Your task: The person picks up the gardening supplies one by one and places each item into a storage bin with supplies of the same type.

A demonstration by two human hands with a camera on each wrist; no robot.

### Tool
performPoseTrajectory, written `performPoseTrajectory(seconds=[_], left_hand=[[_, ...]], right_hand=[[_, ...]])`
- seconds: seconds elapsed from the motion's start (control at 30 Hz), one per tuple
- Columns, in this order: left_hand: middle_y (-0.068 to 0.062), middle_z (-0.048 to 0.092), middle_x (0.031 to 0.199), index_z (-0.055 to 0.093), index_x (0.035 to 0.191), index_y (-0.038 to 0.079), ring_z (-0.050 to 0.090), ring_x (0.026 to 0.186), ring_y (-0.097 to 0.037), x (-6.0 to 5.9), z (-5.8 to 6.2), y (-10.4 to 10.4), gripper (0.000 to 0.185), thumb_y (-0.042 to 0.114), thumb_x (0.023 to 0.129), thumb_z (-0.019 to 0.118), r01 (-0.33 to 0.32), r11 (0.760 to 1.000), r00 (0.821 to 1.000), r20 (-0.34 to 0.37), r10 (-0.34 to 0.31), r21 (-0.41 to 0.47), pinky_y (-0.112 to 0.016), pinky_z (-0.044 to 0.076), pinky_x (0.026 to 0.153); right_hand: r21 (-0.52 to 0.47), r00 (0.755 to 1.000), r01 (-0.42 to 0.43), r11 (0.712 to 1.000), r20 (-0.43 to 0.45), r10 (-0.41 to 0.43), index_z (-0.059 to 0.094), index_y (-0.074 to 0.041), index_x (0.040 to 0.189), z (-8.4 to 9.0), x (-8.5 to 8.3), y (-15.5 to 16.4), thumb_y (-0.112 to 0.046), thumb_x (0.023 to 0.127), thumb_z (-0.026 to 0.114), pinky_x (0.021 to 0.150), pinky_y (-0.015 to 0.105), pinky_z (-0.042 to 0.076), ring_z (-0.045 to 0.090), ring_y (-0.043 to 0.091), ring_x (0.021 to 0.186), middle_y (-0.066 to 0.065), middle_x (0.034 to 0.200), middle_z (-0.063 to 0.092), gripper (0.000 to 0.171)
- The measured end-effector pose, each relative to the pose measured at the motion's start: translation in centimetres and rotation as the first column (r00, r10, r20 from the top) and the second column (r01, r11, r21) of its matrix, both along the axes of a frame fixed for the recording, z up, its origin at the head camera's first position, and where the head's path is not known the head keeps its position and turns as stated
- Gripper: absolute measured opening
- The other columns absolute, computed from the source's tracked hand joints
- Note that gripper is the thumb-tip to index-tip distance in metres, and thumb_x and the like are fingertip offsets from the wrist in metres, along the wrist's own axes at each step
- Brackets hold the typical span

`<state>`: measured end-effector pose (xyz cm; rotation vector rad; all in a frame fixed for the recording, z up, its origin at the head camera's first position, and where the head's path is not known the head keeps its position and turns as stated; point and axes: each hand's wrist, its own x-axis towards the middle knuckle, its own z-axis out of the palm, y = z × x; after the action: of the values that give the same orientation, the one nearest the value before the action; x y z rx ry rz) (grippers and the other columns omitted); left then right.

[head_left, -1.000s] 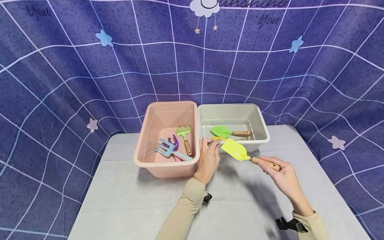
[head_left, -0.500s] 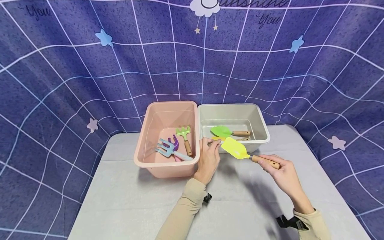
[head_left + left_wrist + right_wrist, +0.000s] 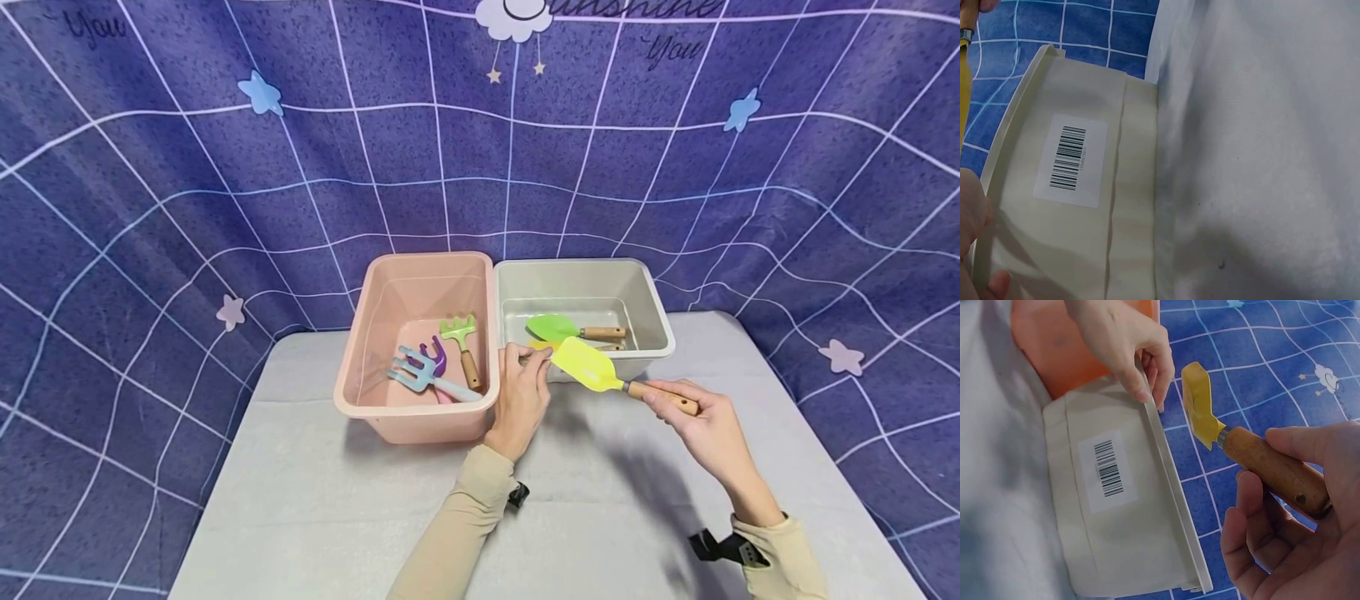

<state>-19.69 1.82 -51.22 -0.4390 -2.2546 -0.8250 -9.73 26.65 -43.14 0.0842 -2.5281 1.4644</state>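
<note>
My right hand grips the wooden handle of a small yellow hand shovel. Its blade points left, overlapping the near rim of the grey bin in the head view. My left hand pinches that bin's near rim at its left corner, thumb outside, as the right wrist view shows. Inside the bin lie a green trowel with a wooden handle and a yellow-orange tool, partly hidden by the rim and the shovel.
A pink bin stands against the grey one on its left. It holds a light blue fork, a purple fork, a green rake and a mostly hidden pink piece. A patterned blue curtain rises behind the grey-covered table.
The yellow shovel has risen slightly and shifted a little left in my right hand. My left hand stays on the bin's rim.
</note>
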Motion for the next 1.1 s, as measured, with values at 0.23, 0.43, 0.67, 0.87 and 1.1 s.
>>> performPoseTrajectory(seconds=[0.23,0.43,0.67,0.87,1.1], left_hand=[[-0.009,0.059,0.113,0.08,0.119,0.016,0.056,0.112,-0.026,-0.03,-0.03,0.03,0.02,0.017,0.105,0.066,0.007,1.0,1.0,0.012,-0.007,0.006,-0.035,0.051,0.099],[-0.009,0.058,0.112,0.08,0.118,0.014,0.056,0.112,-0.026,-0.09,-0.1,0.03,0.019,0.017,0.105,0.066,0.016,1.0,1.0,0.009,-0.016,0.014,-0.035,0.051,0.099],[-0.009,0.059,0.113,0.08,0.118,0.015,0.056,0.111,-0.026,-0.01,-0.03,0.04,0.019,0.017,0.105,0.066,0.01,1.0,1.0,0.007,-0.01,0.015,-0.035,0.051,0.098],[-0.009,0.059,0.112,0.08,0.117,0.016,0.056,0.11,-0.026,-0.07,0.04,0.06,0.018,0.018,0.105,0.066,0.002,1.0,1.0,-0.002,-0.002,0.014,-0.035,0.051,0.098],[-0.009,0.059,0.113,0.08,0.117,0.015,0.056,0.11,-0.026,-0.12,0.02,0.05,0.018,0.018,0.105,0.067,0.004,1.0,1.0,-0.009,-0.004,0.008,-0.035,0.051,0.097]], right_hand=[[0.008,1.0,-0.006,1.0,-0.019,0.006,0.081,-0.011,0.122,0.02,-0.14,0.08,-0.023,0.1,0.076,0.071,0.018,0.056,0.07,-0.002,0.084,-0.024,0.102,0.077,0.025],[0.015,1.0,-0.003,1.0,-0.029,0.004,0.08,-0.008,0.122,0.0,-0.42,0.32,-0.022,0.101,0.075,0.07,0.018,0.056,0.07,-0.001,0.081,-0.027,0.098,0.076,0.026],[0.012,0.999,-0.006,1.0,-0.036,0.006,0.08,-0.007,0.122,0.23,-0.39,0.33,-0.022,0.101,0.075,0.071,0.016,0.056,0.071,-0.003,0.083,-0.028,0.101,0.076,0.027],[0.011,0.999,-0.01,1.0,-0.033,0.011,0.08,-0.007,0.123,0.6,-0.32,0.29,-0.023,0.101,0.075,0.072,0.016,0.056,0.071,-0.004,0.085,-0.027,0.102,0.077,0.028],[0.015,0.999,-0.014,1.0,-0.032,0.015,0.08,-0.011,0.124,0.77,-0.52,0.37,-0.023,0.101,0.075,0.07,0.017,0.054,0.069,-0.002,0.084,-0.024,0.101,0.077,0.026]])
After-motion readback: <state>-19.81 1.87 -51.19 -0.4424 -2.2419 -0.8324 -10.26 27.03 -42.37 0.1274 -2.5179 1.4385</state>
